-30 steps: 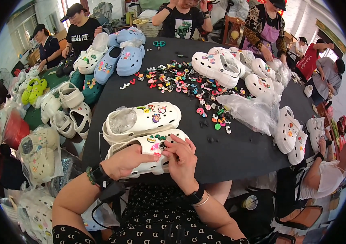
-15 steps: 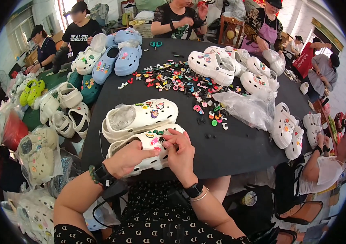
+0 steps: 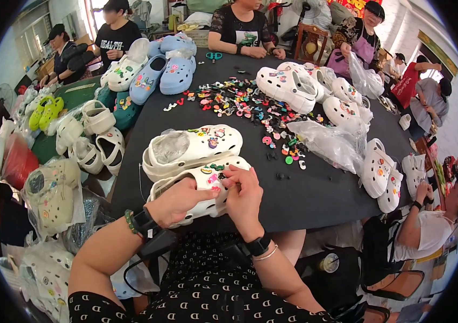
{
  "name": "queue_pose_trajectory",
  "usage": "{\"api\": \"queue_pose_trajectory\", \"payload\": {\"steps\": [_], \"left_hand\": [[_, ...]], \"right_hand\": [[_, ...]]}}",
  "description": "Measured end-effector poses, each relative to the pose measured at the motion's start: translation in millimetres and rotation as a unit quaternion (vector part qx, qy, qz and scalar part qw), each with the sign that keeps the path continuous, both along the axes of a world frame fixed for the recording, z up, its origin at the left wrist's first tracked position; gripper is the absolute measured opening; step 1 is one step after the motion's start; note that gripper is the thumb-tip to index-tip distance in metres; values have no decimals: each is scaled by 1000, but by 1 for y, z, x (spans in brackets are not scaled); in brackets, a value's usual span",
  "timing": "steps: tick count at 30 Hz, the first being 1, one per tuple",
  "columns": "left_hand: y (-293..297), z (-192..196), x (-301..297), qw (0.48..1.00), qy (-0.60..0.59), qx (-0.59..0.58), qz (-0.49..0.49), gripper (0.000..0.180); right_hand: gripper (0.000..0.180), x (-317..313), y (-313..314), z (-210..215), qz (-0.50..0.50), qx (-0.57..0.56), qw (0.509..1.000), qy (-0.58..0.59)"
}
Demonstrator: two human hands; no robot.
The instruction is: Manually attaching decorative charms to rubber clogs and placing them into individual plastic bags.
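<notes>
A white clog (image 3: 203, 210) lies near the table's front edge, its toe pointing right. My left hand (image 3: 175, 203) grips it by the near side and opening, thumb on the upper. Over the clog's holes my right hand (image 3: 244, 198) has its fingers bent and pinched together; what sits between them, if anything, is hidden. Green, pink and dark charms show on the upper between my hands. Just beyond, touching or nearly so, a matching white clog (image 3: 199, 144) carries several charms (image 3: 212, 142) and has clear plastic stuffed inside.
Loose colourful charms (image 3: 234, 99) spread across the black table (image 3: 304, 204). Blue clogs (image 3: 178, 75) stand back left, white clogs (image 3: 285, 89) back right beside a crumpled plastic bag (image 3: 328, 145). Bagged clogs (image 3: 51, 199) pile up at left. Several people sit or stand around.
The view has shifted slightly, moving the table and shoes rightward in the picture. My right fingers have curled closer onto the clog's upper. The person across has lowered both hands to the table.
</notes>
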State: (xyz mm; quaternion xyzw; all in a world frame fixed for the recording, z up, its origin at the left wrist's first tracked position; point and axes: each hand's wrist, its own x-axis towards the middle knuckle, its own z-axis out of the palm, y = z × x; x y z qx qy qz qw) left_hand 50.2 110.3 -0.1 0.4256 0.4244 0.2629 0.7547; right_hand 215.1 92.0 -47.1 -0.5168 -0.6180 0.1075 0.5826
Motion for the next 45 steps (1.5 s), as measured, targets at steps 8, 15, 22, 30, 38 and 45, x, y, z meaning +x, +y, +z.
{"api": "queue_pose_trajectory", "payload": {"steps": [8,15,22,30,38,45], "left_hand": [[-15,-9,1,999,-22,40,8,38],[-15,6,5,997,51,50,19,37],[-11,6,3,999,11,29,43,36],[-5,9,-11,997,-19,-21,78,33],[-15,55,-27,821,381,415,90,24],[39,20,-40,664,418,592,185,34]], "right_hand": [[14,29,52,19,111,-144,954,237],[9,75,57,22,138,-93,939,302],[12,141,70,9,-36,-120,989,-84],[24,121,83,21,39,-78,983,-161],[48,47,117,50,241,-59,933,-261],[48,23,135,54,282,-77,892,-344]]}}
